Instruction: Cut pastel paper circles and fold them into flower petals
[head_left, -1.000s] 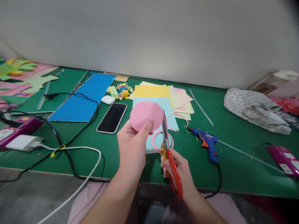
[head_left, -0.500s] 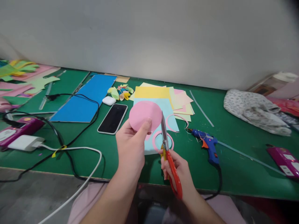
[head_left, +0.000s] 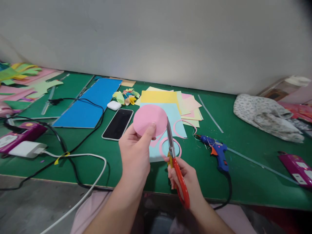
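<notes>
A round pink paper disc (head_left: 149,117) is pinched in my left hand (head_left: 136,149), thumb on its face and fingers behind. My right hand (head_left: 184,172) grips scissors (head_left: 179,177) with red and yellow handles, blades pointing up along the disc's right edge. Thin pink paper rings (head_left: 180,152) lie below, over light blue paper (head_left: 172,112). Yellow paper (head_left: 158,96) and pastel sheets (head_left: 194,103) are stacked behind.
A blue glue gun (head_left: 216,151) lies right of my hands, its cord hanging over the table edge. On the left are a phone (head_left: 118,124), white case (head_left: 114,105), blue board (head_left: 90,104), cables and a purple power strip (head_left: 31,130).
The pink disc and my left hand have shifted slightly left. The scissors have tilted a little to the left with their blades still near the disc's edge.
</notes>
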The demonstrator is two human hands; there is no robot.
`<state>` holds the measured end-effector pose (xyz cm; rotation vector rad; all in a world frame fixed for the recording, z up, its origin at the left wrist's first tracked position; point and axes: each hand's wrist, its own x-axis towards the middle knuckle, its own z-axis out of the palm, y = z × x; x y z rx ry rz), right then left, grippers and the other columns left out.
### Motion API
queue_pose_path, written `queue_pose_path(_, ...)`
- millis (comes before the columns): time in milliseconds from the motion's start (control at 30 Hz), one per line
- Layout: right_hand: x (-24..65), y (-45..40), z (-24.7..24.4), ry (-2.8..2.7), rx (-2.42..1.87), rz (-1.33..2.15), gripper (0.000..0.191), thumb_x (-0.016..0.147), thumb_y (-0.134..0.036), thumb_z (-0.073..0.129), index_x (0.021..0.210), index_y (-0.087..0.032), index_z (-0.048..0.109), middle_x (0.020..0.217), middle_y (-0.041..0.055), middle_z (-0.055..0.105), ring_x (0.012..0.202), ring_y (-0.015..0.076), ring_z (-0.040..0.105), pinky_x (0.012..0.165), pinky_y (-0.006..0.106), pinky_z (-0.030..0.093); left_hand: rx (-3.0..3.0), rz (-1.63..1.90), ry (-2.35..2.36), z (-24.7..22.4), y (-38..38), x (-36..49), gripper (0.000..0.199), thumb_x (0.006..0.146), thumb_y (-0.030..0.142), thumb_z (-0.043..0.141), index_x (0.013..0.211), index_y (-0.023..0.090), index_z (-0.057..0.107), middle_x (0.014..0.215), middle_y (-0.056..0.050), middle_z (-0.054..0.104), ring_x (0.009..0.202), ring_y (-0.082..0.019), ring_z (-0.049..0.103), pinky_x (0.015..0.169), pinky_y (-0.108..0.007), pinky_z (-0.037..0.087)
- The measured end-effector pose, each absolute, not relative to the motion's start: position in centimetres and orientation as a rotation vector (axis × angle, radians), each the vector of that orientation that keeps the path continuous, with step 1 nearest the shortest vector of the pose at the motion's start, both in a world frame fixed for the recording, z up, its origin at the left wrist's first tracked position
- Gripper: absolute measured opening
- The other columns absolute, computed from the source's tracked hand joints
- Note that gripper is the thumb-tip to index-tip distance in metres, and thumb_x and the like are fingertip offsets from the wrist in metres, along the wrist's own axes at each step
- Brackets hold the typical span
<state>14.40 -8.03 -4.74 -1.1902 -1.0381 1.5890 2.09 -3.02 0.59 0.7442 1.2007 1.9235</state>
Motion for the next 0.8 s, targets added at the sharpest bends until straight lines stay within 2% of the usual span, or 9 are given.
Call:
queue_pose_path(200, 14.6, -8.1, -5.2, -1.066, -1.192, 1.596, 0.056, 0.067, -0.06, 0.072, 0.097, -0.013, 0.062, 0.057, -0.0046, 0.05, 0.044, 0.0063, 0.039, 0.042, 0.02, 0.034, 0.788, 1.895, 1.216, 0.6, -3.1, 2.1, 0.015, 0.067, 0.025, 0.078, 0.077, 0.017, 0.071, 0.067, 0.001, 0.065, 0.061, -0.009, 0.055, 0.051, -0.018, 0.046)
queue_pose_path(433, 15.4, -8.3, -6.7, -1.115, -1.068, 1.592, 0.042, 0.082, -0.049, 0.062, 0.109, -0.017, 0.062, 0.06, -0.004, 0.051, 0.048, 0.0072, 0.042, 0.047, 0.02, 0.034, 0.835, 1.847, 1.241, 0.8, -3.3, 2.3, 0.014, 0.066, 0.024, 0.079, 0.072, 0.016, 0.069, 0.062, 0.003, 0.062, 0.057, -0.008, 0.053, 0.05, -0.017, 0.044)
queue_pose_path(800, 15.3, -8.2, -6.9, -1.129, -1.031, 1.566, 0.045, 0.082, -0.054, 0.062, 0.11, -0.019, 0.063, 0.066, -0.0034, 0.05, 0.05, 0.0074, 0.043, 0.047, 0.021, 0.037, 0.846, 1.843, 1.226, 0.8, -3.4, 2.5, 0.012, 0.069, 0.023, 0.078, 0.078, 0.018, 0.073, 0.067, 0.002, 0.066, 0.061, -0.009, 0.058, 0.051, -0.016, 0.045)
